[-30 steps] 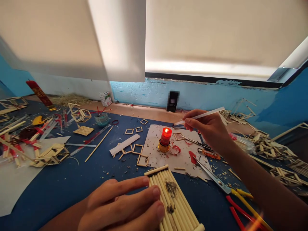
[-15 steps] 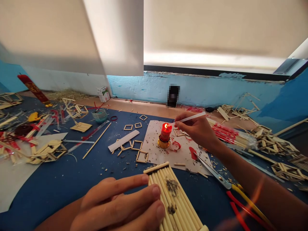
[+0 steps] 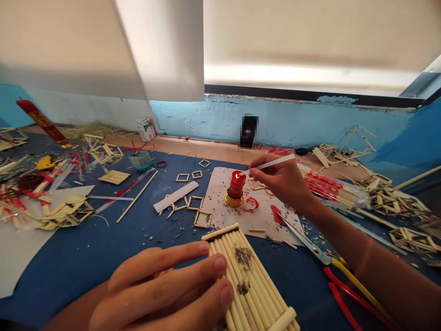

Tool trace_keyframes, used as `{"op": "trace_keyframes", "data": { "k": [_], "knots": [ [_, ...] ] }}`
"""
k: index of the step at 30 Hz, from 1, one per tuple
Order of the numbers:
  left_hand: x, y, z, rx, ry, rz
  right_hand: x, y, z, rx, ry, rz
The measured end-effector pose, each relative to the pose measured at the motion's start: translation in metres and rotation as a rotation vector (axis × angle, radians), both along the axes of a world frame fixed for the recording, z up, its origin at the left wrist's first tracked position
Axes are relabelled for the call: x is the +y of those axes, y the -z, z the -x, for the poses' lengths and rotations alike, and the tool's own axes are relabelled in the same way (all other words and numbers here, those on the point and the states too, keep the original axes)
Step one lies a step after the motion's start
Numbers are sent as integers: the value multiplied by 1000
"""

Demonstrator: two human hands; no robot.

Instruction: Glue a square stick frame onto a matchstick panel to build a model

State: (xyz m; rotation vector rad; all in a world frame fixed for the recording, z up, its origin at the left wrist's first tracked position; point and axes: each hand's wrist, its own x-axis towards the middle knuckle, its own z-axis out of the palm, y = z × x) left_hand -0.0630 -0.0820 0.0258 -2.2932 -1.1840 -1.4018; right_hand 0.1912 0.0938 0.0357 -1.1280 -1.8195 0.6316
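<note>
A white stick [image 3: 275,163] is slanting down to the flame of a lit red candle [image 3: 236,187], its tip meeting or just beside the flame (which of the two, I cannot tell). The right hand [image 3: 280,178] is gripping the stick, fingers closed around it. The candle is standing on a white sheet [image 3: 220,212], midway along the bench [image 3: 131,246] and toward its far edge. Nearer, the left hand [image 3: 165,287] is laying its fingers along the left side of a stick panel [image 3: 257,278]; its thumb is hidden, so I cannot tell whether that grip is closed.

The stick could be softening too far and dripping if its tip is lingering in the heat; a sideways nudge could be tipping the candle onto paper and scraps, and fingers so near the flame are risking a burn.

Counting outward: one stick in hand, one panel with two dark patches, three small square frames [image 3: 182,177] beyond one white strip [image 3: 175,196], one pair of scissors [image 3: 312,250] lying to the right, one glass jar [image 3: 140,162], and a second red candle [image 3: 43,123] leaning toward the far left corner.
</note>
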Motion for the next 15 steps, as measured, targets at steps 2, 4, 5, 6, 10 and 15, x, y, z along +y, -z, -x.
{"op": "trace_keyframes", "data": {
  "k": [2, 4, 5, 6, 10, 15],
  "knots": [
    [0, 0, 1, 11, -4, -1, 0, 0, 0, -3, 1, 3],
    [-1, -1, 1, 27, -13, 5, -1, -1, 1, -1, -4, 6],
    [-1, -1, 1, 33, -16, 10, -1, -1, 1, 2, -6, 6],
    [-1, -2, 1, 39, -20, 15, -1, 0, 1, 5, -8, 5],
    [-2, -5, 1, 47, -20, 20, -1, 0, 1, 18, -9, -1],
    [-2, -7, 3, 63, -24, 13, -2, -1, 0, 18, -7, -12]
  ]
}}
